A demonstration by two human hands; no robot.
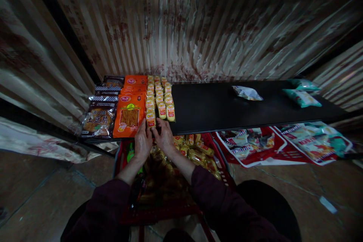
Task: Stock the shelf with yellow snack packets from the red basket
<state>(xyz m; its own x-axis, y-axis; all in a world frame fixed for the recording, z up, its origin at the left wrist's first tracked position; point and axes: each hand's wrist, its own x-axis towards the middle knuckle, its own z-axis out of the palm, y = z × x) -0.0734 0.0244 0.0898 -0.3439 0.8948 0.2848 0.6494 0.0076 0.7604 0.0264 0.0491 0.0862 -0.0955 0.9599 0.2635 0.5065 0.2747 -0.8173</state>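
Note:
At the front of the left row on the black shelf, a small yellow packaged snack cake (151, 120) lies between my two hands. My left hand (142, 141) has its fingertips against the packet's left side. From the right, my right hand (164, 137) presses its fingers to the same packet. Several more yellow packets (161, 100) lie in rows behind and to the right of it. Orange snack bags (129, 115) overlap one another just left of these rows. Below my hands, a red basket (222, 159) holds many of the same yellow packets (195, 155).
Dark potato-slice bags (99, 119) lie at the left end of the black shelf (201, 109). Further right are a white packet (247, 93) and teal packets (303, 97). More red baskets (279, 140) with snack bags stand below. Corrugated patterned sheeting (181, 26) backs the shelf.

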